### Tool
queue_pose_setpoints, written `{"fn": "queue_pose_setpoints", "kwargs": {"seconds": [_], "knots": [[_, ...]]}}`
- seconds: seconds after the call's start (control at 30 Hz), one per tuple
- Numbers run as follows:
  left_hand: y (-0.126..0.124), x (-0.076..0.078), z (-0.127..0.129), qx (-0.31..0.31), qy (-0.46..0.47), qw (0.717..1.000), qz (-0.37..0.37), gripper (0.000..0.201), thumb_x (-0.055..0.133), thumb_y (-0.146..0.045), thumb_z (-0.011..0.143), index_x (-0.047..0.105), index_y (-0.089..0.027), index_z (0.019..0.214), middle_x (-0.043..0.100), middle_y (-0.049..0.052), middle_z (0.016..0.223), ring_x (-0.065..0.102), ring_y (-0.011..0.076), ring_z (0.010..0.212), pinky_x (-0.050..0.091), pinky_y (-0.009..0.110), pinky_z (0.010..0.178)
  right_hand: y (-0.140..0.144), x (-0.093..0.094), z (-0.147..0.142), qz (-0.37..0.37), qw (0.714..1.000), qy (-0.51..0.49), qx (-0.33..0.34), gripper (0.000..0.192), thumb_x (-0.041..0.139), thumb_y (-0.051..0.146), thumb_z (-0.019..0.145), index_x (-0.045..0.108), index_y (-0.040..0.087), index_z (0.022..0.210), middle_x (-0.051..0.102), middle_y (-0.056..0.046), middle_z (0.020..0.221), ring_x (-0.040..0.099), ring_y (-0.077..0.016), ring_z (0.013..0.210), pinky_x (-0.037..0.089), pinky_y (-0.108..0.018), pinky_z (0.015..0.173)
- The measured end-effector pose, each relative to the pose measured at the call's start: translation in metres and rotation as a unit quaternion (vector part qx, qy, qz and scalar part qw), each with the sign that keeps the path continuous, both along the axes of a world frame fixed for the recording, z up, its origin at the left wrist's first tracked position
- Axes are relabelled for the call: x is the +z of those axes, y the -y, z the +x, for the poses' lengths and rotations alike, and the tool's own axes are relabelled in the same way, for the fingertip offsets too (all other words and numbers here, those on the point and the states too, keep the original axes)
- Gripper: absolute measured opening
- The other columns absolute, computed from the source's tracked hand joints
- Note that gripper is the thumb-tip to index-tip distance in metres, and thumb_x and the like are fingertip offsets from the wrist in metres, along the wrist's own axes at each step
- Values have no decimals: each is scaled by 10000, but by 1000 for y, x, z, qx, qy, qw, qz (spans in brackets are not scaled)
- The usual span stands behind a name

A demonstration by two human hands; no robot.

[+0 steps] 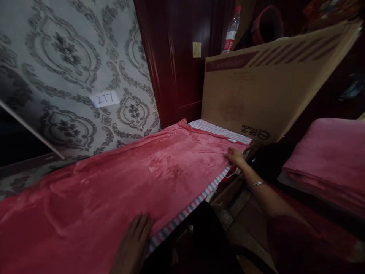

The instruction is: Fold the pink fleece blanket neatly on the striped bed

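A red plush blanket lies spread over a bed, covering a striped sheet that shows along the near edge and at the far end. My left hand rests flat on the blanket near its front edge, fingers together. My right hand, with a bracelet on the wrist, reaches to the blanket's far right corner and pinches its edge.
A large cardboard sheet leans at the bed's far end. Patterned wallpaper with a paper tag reading 277 runs along the left. A dark wooden door, a plastic bottle, and a folded pink blanket on the right are nearby.
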State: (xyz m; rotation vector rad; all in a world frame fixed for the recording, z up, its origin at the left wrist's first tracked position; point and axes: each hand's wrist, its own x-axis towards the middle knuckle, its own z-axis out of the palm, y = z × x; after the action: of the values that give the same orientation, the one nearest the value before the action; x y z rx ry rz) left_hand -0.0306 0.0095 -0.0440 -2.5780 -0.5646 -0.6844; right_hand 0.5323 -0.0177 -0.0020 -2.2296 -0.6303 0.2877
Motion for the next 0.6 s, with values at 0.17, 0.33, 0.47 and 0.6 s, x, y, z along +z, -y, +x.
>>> {"fn": "queue_pose_setpoints", "kwargs": {"seconds": [0.17, 0.33, 0.47, 0.6], "knots": [[-3, -9, -1, 33, 47, 998, -32, 553, 411, -46, 832, 668, -246, 1278, 712, 70, 1274, 685, 224, 1156, 570, 359, 960, -1, 3, -10, 86, 995, -41, 11, 551, 526, 163, 775, 638, 55, 1304, 675, -59, 743, 581, -161, 526, 517, -285, 555], [10, 19, -17, 23, 56, 994, -87, 454, 455, -138, 903, 643, -258, 1299, 715, 63, 1268, 717, 209, 1085, 603, 327, 916, 21, 8, -15, 199, 978, -58, 15, 595, 500, 216, 744, 639, 47, 1297, 602, -19, 666, 479, -132, 465, 474, -274, 501], [25, 16, -28, 37, 68, 990, -114, 527, 433, -121, 894, 607, -300, 1358, 691, 39, 1315, 697, 205, 1133, 576, 339, 980, 39, -1, -27, 259, 963, -77, -17, 577, 525, 250, 699, 701, 71, 1218, 586, -14, 635, 462, -144, 473, 428, -269, 472], [31, -1, -24, 4, 52, 997, -54, 660, 405, -44, 829, 572, -337, 1396, 714, -2, 1276, 711, 170, 1096, 568, 283, 974, 49, -14, -36, 219, 968, -97, -73, 627, 512, 234, 665, 704, 61, 1237, 520, 9, 525, 489, -171, 463, 438, -272, 458]]}}
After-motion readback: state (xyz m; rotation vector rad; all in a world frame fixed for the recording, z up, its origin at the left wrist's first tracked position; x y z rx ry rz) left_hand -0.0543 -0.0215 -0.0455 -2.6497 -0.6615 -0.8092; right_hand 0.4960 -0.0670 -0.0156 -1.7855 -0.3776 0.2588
